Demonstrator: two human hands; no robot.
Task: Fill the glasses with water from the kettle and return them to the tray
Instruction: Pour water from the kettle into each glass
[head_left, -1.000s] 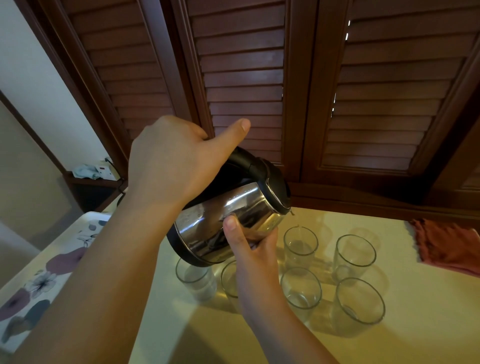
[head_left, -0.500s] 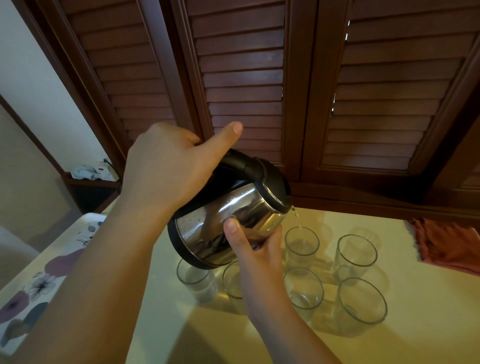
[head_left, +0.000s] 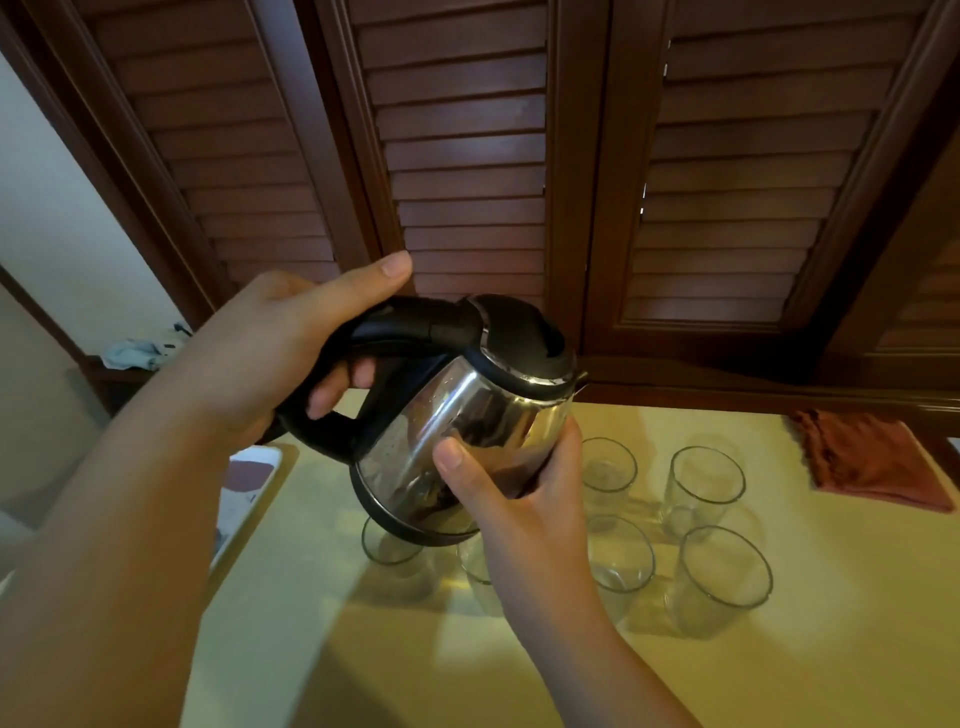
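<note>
A steel kettle (head_left: 457, 415) with a black lid and handle hangs tilted over the table, spout to the right. My left hand (head_left: 270, 358) grips its black handle, thumb stretched along the top. My right hand (head_left: 514, 488) cups the steel body from below, thumb on its side. Several clear glasses stand on the yellow table: one under the spout (head_left: 609, 467), two at the right (head_left: 706, 483) (head_left: 724, 577), one in front (head_left: 621, 561), and two partly hidden beneath the kettle and my wrist (head_left: 389, 548). No water is seen leaving the spout. The floral tray (head_left: 244, 493) lies at the left.
A reddish cloth (head_left: 862, 457) lies at the table's right back edge. Dark wooden louvred shutters (head_left: 467, 156) rise just behind the table. A low shelf with a bluish cloth (head_left: 130, 356) sits at the far left.
The kettle has tipped back toward upright and risen a little, and the thin stream into the glass under the spout has stopped. Both hands keep their hold.
</note>
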